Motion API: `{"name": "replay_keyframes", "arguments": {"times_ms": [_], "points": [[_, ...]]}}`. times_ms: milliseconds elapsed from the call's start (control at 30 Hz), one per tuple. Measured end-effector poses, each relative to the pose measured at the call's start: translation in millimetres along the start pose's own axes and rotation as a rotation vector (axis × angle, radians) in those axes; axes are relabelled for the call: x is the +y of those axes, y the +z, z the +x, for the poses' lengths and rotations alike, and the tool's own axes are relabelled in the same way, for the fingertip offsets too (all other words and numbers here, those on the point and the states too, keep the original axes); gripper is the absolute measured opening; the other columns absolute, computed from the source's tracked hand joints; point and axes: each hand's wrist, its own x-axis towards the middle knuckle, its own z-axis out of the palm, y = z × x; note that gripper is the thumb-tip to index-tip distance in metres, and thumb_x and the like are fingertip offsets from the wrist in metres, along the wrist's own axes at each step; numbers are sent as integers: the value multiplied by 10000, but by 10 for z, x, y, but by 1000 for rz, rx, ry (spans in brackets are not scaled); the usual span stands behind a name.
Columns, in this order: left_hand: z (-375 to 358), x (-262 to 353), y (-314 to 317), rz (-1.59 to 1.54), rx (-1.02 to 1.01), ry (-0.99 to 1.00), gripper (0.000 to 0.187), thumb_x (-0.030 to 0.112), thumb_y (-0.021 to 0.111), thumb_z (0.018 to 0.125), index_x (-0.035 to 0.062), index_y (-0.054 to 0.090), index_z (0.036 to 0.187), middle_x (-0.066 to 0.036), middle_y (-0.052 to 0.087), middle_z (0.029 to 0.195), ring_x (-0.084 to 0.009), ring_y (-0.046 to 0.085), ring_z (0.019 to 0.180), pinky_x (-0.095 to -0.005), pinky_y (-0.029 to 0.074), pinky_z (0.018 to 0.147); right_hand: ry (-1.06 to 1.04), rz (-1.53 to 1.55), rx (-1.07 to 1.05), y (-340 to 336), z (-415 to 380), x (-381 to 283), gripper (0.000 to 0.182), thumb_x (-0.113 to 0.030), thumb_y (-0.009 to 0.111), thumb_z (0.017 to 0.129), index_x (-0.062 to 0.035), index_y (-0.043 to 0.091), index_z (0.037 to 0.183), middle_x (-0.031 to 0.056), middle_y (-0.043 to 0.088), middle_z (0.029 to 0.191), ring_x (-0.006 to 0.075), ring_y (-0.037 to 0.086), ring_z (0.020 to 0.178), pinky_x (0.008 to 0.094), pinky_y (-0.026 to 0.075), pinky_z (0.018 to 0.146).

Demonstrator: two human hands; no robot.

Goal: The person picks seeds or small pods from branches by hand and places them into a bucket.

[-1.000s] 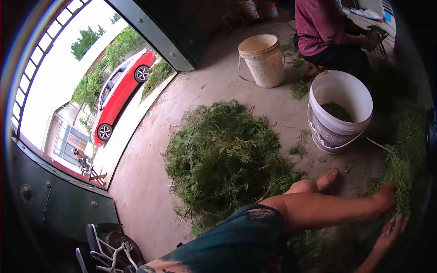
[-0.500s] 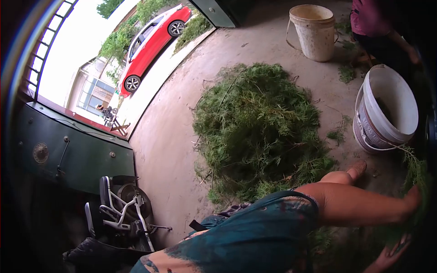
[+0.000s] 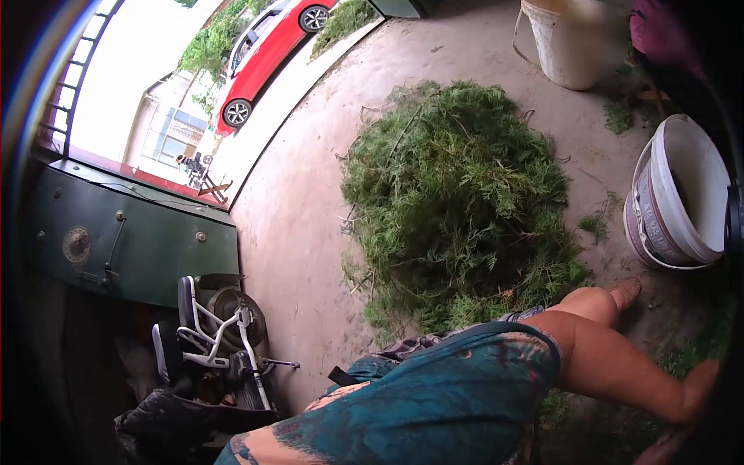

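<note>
My left arm, in a teal patterned sleeve, reaches to the right edge, where my left hand (image 3: 701,381) is blurred and its fingers are lost in the dark rim. Lower down, only part of my right hand (image 3: 661,449) shows at the bottom right, its fingers hidden. Loose green sprigs (image 3: 686,355) lie close by my left hand. I cannot tell whether either hand grips any of them. Beside my bare leg and foot (image 3: 626,291) spreads a big heap of cut evergreen branches (image 3: 465,201) on the concrete floor.
A white bucket (image 3: 647,209) stands tilted in view at the right, with a dirty pale bucket (image 3: 562,46) farther back. Someone in a pink top (image 3: 663,31) is at the upper right. A bike-like frame (image 3: 225,333) sits lower left by a green metal door (image 3: 147,236). Outside is a red car (image 3: 267,62).
The view has shifted, so the heap and buckets sit farther right. My left hand has moved lower, and the sprig beside it no longer shows by the white bucket. My right hand shows less.
</note>
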Motion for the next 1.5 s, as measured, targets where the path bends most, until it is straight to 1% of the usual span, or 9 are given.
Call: {"name": "replay_keyframes", "arguments": {"times_ms": [133,233,400,467,767,933,1067,1133,1500], "points": [[-74,177,-77,113,4,53,212,140,482,789,-25,611,821,-162,631,760,-240,622,738,-373,466,675,565,444,51,-84,19,-141,289,-216,520,870,57,580,798,146,556,643,244,457,492,368,446,540],[48,-282,151,-186,-53,-50,225,149,450,809,-11,580,899,-172,597,862,-249,577,819,-383,440,737,265,436,329,-55,171,-460,257,-191,560,836,65,583,824,99,518,597,172,412,475,310,416,498],[61,-864,341,-651,-198,-50,288,209,366,869,13,486,1043,-167,502,1074,-255,469,995,-393,378,851,639,608,188,-298,108,-531,279,-185,558,824,69,590,936,94,522,654,156,409,485,285,369,464],[-168,-154,36,474,-268,-4,340,248,291,912,14,451,1100,-150,471,1162,-226,433,1074,-372,350,909,709,747,174,-352,96,-560,291,-187,560,820,66,587,963,99,532,682,152,415,493,281,357,457],[-66,-1378,715,-47,-22,-117,318,227,263,920,20,451,1070,-129,472,1111,-195,399,1051,-330,303,942,912,1353,515,-526,-156,-269,271,-199,524,832,4,560,1006,70,549,762,137,421,490,247,371,476],[-157,-1384,802,-145,56,-135,245,202,299,883,37,473,935,-97,494,934,-181,390,874,-362,350,835,939,1890,207,-567,-307,-9,238,-243,494,857,-47,559,974,65,545,750,115,356,455,229,318,432],[-275,-1109,649,61,51,-74,190,147,338,833,28,468,903,-134,494,905,-233,411,838,-379,366,792,1019,1823,187,-534,-350,29,178,-150,490,839,-20,569,931,102,532,747,156,370,451,259,331,430],[-280,-976,525,229,7,-18,166,102,373,796,20,471,902,-178,498,914,-288,446,838,-390,380,778,270,260,66,-468,-364,63,156,-63,482,821,15,582,912,147,532,776,243,438,506,325,389,473],[-436,-986,587,387,-60,124,241,20,474,668,22,441,907,-213,480,885,-387,481,872,-429,414,762,419,156,78,-540,-403,-47,261,-104,464,827,24,583,1020,217,572,955,358,554,806,408,449,723]]}}
